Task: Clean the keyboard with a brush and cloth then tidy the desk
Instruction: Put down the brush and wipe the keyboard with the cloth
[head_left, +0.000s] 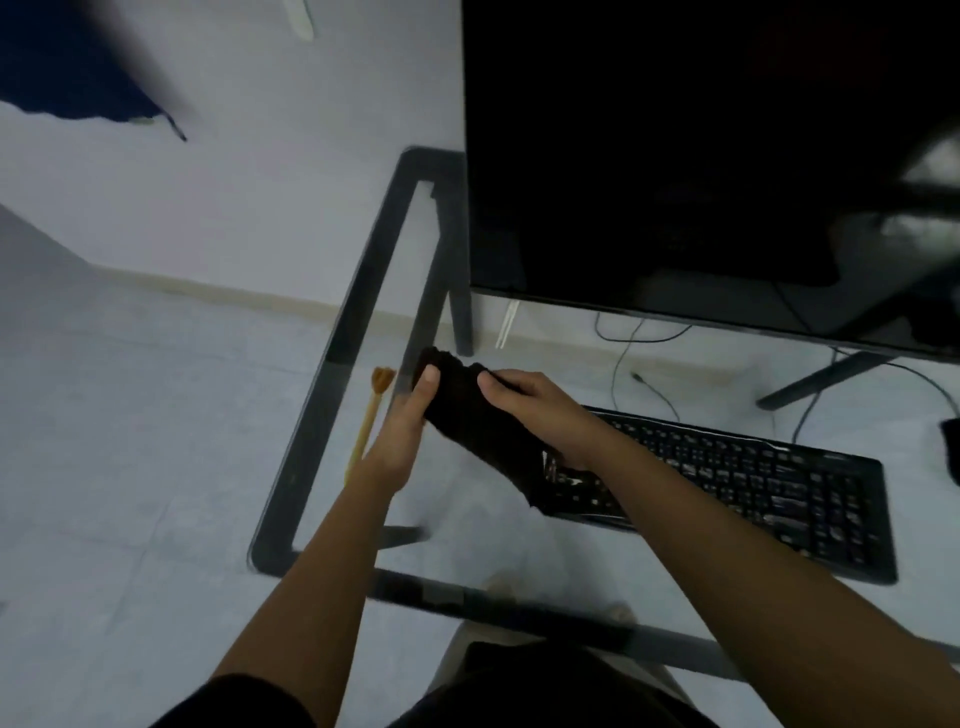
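**A:** What was hard to make out?

**B:** The whole view was blurred. The cloth (478, 426) hid the left end of the keyboard (753, 483), and the frame cut off the monitor (675, 156) at the right.

**A:** And the cloth itself?

**B:** Black, bunched lengthwise, held over the glass worktop (332, 374) above that keyboard end. The left hand (402, 431) pinched its far end under the thumb, and the right hand (545, 410) gripped its middle. The yellow-handled brush (369, 426) lay just beside the left hand.
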